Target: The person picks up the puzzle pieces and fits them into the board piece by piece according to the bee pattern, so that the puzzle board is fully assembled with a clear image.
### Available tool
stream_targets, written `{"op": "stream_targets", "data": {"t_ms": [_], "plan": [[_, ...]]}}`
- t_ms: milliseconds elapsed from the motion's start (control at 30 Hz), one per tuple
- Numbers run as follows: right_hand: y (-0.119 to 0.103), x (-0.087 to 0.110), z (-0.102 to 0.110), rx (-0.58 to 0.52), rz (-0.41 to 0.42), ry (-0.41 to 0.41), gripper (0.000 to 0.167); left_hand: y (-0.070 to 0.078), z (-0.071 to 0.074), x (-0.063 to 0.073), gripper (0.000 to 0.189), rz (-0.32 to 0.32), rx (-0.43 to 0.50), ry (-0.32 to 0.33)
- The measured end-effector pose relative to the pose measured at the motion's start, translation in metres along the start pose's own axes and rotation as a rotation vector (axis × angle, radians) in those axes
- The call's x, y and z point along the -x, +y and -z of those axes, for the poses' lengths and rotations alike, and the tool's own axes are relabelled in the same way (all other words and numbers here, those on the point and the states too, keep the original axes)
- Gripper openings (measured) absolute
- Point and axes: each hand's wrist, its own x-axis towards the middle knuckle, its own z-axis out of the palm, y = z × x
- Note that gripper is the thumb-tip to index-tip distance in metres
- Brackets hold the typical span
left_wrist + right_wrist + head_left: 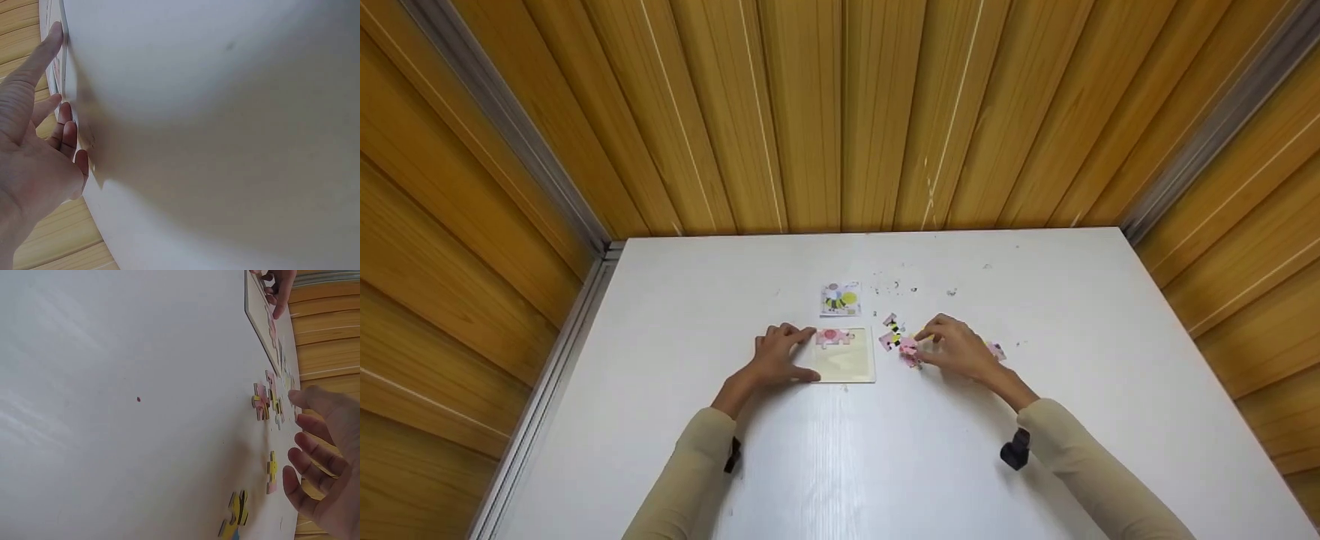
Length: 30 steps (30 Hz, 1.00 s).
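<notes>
Brace the tray (pixel 844 365) with your left grip (pixel 780 354), spread apart along its left edge, and with your right grip (pixel 958 347), also apart, edge-pinch one of the loose puzzle pieces (pixel 888 342) on the counter (pixel 840 465) right of the tray.

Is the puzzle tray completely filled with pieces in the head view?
No, the puzzle tray holds only a pink puzzle section along part of its far edge, leaving most of its pale floor exposed.

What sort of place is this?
Probably a small booth or partitioned work area: wood-look panels stand behind and on both sides of a white table, with grey metal framing at the corners.
</notes>
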Motion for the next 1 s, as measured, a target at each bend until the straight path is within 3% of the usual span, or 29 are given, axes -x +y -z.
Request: {"op": "stream_targets", "data": {"t_ms": [400, 733, 867, 1000], "plan": [[0.020, 0.009, 0.009, 0.031, 0.111, -0.149, 0.022, 0.004, 0.000, -0.001, 0.088, 0.020, -0.004, -0.003], [0.036, 0.016, 0.028, 0.073, 0.087, -0.201, 0.021, 0.002, 0.001, -0.001, 0.088, 0.013, -0.014, 0.001], [0.038, 0.017, 0.030, 0.111, 0.095, -0.197, 0.020, 0.001, 0.001, 0.000, 0.086, 0.016, 0.001, 0.003], [0.034, 0.021, 0.027, 0.137, 0.054, -0.129, 0.020, 0.002, 0.001, 0.001, 0.086, 0.011, 0.000, 0.003]]}}
